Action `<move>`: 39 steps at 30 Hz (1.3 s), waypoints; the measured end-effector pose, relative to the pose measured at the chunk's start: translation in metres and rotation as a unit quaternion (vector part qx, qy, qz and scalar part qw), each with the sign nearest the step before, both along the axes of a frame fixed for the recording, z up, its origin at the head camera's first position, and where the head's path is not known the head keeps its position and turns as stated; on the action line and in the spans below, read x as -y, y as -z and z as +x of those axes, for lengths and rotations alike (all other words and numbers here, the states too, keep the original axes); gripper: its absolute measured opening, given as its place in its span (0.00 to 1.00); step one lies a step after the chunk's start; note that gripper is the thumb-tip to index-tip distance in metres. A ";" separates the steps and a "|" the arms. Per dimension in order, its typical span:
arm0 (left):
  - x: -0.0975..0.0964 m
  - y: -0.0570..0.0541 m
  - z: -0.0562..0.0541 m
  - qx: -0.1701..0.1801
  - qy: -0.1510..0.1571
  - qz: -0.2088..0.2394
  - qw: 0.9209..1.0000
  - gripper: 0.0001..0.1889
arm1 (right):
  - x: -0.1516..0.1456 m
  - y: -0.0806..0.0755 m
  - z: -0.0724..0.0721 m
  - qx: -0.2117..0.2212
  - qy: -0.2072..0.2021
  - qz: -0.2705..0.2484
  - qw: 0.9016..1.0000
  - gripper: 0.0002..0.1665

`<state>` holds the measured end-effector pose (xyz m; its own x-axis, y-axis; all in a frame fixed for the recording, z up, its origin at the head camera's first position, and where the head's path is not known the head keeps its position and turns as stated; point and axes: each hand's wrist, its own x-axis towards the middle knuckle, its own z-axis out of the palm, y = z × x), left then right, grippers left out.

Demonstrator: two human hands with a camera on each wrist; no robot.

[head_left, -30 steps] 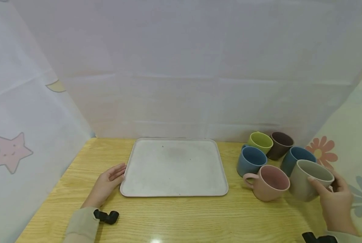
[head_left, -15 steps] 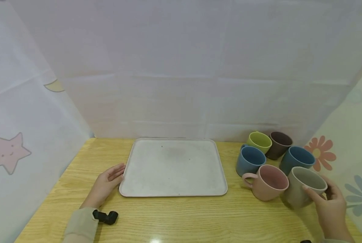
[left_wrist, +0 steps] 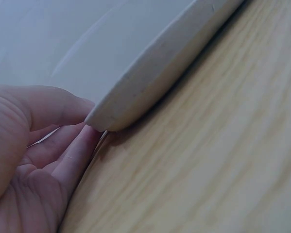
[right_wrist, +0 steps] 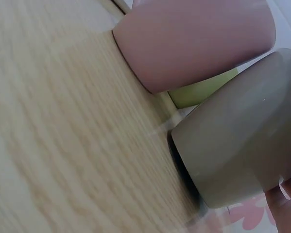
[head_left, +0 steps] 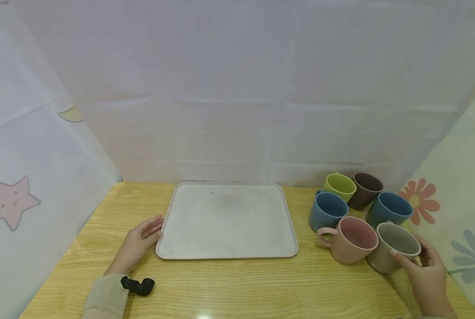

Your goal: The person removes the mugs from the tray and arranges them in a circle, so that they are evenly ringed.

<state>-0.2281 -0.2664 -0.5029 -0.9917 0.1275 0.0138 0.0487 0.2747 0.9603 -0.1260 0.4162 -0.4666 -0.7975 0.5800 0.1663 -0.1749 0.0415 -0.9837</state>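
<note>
My right hand (head_left: 426, 272) grips a grey-green mug (head_left: 385, 259) from its right side, thumb at the front of the rim and fingers behind. The mug stands close beside a pink mug (head_left: 351, 248), whose handle points left. A dark shadow lies along the base of the grey-green mug (right_wrist: 237, 141) in the right wrist view, with its bottom close over the table. On the other side, my left hand (head_left: 139, 239) rests on the table with its fingers nearly straight. Its fingertips touch the rim of a white rectangular tray (left_wrist: 135, 92); nothing lies in that hand.
Behind the pink mug stand a blue mug (head_left: 324, 219), a lime-green mug (head_left: 335, 192), a dark brown mug (head_left: 359, 201) and a second blue mug (head_left: 377, 217). White cloth (head_left: 221, 110) rises behind the wooden table (head_left: 237, 288), with printed cloth at both sides.
My right hand has brought the grey-green mug left and down, toward the near side of the table beside the pink mug. My left hand has stayed at the tray.
</note>
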 end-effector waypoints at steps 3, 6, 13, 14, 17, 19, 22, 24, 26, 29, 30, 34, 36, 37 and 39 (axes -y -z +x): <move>0.001 0.000 0.000 0.001 -0.002 0.000 1.000 0.31 | -0.001 0.001 0.001 -0.004 -0.010 0.003 1.000 0.39; 0.002 0.000 0.000 0.001 -0.004 -0.002 1.000 0.32 | -0.003 0.004 0.002 -0.019 -0.038 0.009 0.999 0.40; 0.003 0.001 -0.001 -0.007 -0.002 0.001 1.000 0.32 | -0.012 0.011 0.001 -0.057 -0.132 0.042 0.989 0.41; 0.003 0.001 0.000 -0.009 0.001 0.000 1.000 0.32 | -0.013 0.011 0.001 -0.063 -0.139 0.041 0.987 0.41; 0.002 0.000 -0.001 -0.013 0.002 -0.001 1.000 0.32 | -0.015 0.014 0.000 -0.079 -0.156 0.039 0.984 0.41; 0.001 0.000 -0.002 -0.014 0.004 -0.003 1.000 0.32 | -0.016 0.015 0.000 -0.089 -0.162 0.038 0.982 0.41; 0.000 0.000 -0.003 -0.009 0.001 -0.004 1.000 0.32 | -0.017 0.015 -0.001 -0.102 -0.175 0.041 0.978 0.41; 0.000 -0.001 -0.003 -0.006 0.001 -0.005 1.000 0.31 | -0.018 0.016 -0.002 -0.107 -0.187 0.047 0.975 0.41; -0.001 -0.001 -0.004 -0.004 -0.001 -0.006 1.000 0.31 | -0.019 0.015 -0.003 -0.111 -0.202 0.059 0.971 0.41; -0.002 -0.001 -0.004 -0.002 -0.001 -0.006 1.000 0.31 | -0.023 0.016 -0.004 -0.112 -0.225 0.077 0.965 0.42; -0.002 -0.001 -0.005 -0.002 -0.001 -0.007 1.000 0.31 | -0.024 0.015 -0.004 -0.109 -0.229 0.085 0.964 0.42; -0.003 0.001 -0.006 -0.002 -0.001 -0.004 1.000 0.31 | -0.026 0.003 -0.002 -0.056 -0.185 0.174 0.966 0.41; -0.002 0.002 -0.006 -0.005 0.000 -0.004 1.000 0.31 | -0.019 -0.010 -0.003 -0.017 -0.124 0.249 0.961 0.37; -0.001 0.002 -0.006 -0.006 -0.001 -0.004 1.000 0.30 | -0.014 -0.018 -0.004 -0.002 -0.088 0.282 0.955 0.35; 0.001 0.001 -0.006 -0.005 -0.003 0.001 1.000 0.31 | 0.002 -0.035 -0.009 0.002 -0.020 0.323 0.946 0.29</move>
